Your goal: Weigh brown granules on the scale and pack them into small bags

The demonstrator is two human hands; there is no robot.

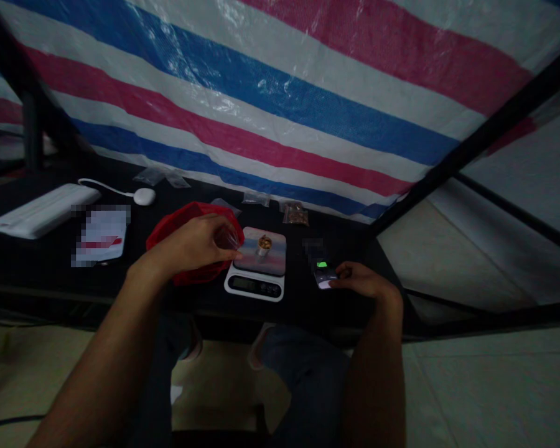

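Two bare forearms (100, 361) rise from the lower corners toward a matte black tabletop (354, 249). At far left lies one long white rectangular plastic slab (42, 210), its thin white cable (105, 185) running to one smooth white oval puck (144, 196). Beside them sits one flat packet (101, 236), too pixel-blurred to make out. The left hand (191, 244) is curled nearly closed, pinching one small clear plastic bag (227, 238) in front of a faceted red plastic container (224, 218). Just right of it, one white digital kitchen scale (254, 286) carries one small metal cup (263, 246) of brown pieces. At least four clear plastic bags (256, 199) lie along the back, one holding brown pieces (295, 214). The right hand (364, 280) is half curled, fingers (345, 283) touching a smartphone (324, 278) with a lit screen; whether they grip it, I cannot tell. Behind everything hangs a woven plastic tarpaulin (261, 93) striped blue, pink and white.
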